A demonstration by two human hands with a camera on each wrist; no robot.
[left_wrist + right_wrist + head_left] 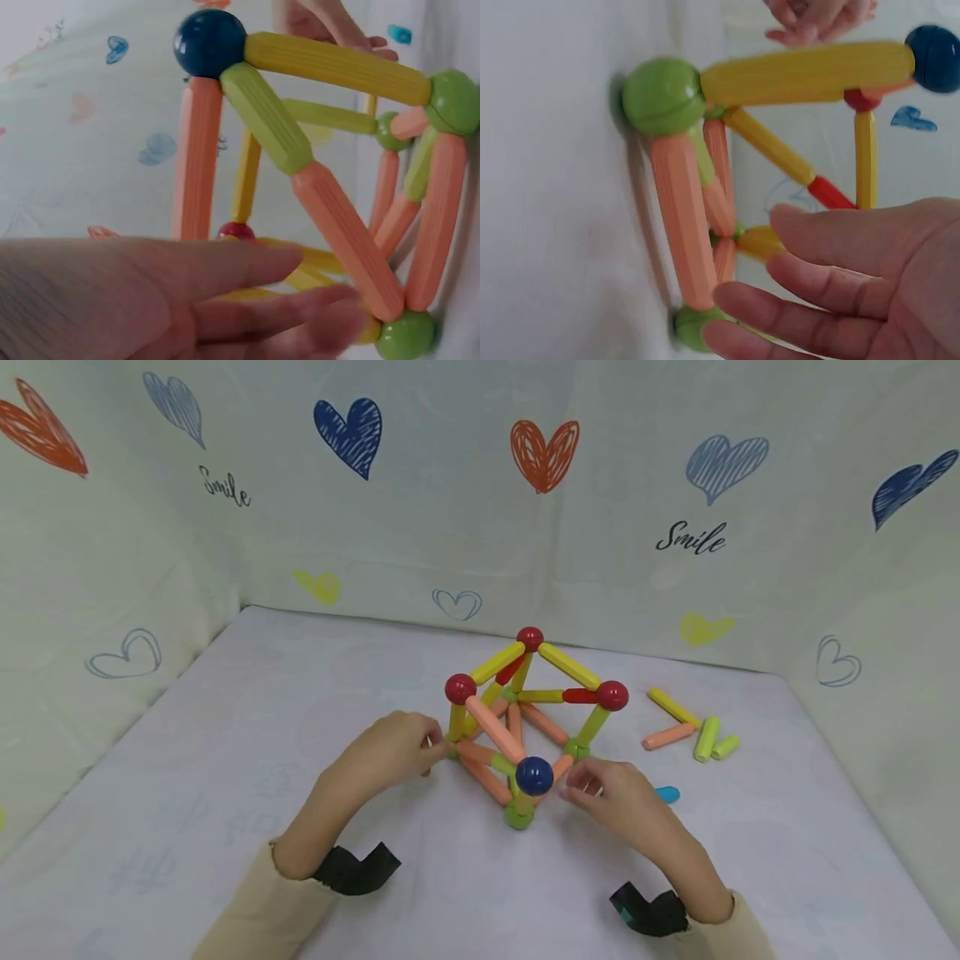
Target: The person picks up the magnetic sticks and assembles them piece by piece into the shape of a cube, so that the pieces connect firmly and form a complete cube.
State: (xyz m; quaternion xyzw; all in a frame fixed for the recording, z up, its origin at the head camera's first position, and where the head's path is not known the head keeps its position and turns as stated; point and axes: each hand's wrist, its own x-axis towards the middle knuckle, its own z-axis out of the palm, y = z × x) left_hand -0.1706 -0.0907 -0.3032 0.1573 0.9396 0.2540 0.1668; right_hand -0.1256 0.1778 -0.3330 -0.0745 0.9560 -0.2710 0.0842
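Note:
A box-shaped frame of magnetic rods and balls stands on the table, with green balls at the bottom and red balls (pixel 612 696) plus one dark blue ball (pixel 534 776) on top. Its near upright is a yellow rod (pixel 810 73) between a green ball (pixel 664 96) and the blue one. Beside the left bottom corner, my left hand (pixel 395 747) has its fingertips close to the green ball there; contact is unclear. My right hand (pixel 618 797) is by the right side, fingers loosely bent and holding nothing. An orange rod (pixel 199 157) runs from the blue ball.
Right of the frame lie loose rods: a yellow rod (pixel 673 707), an orange rod (pixel 669 737) and two short green rods (pixel 707 739). A blue piece (pixel 667 794) shows behind my right hand. A white cloth with printed hearts (pixel 545 456) hangs behind the table (pixel 187 760).

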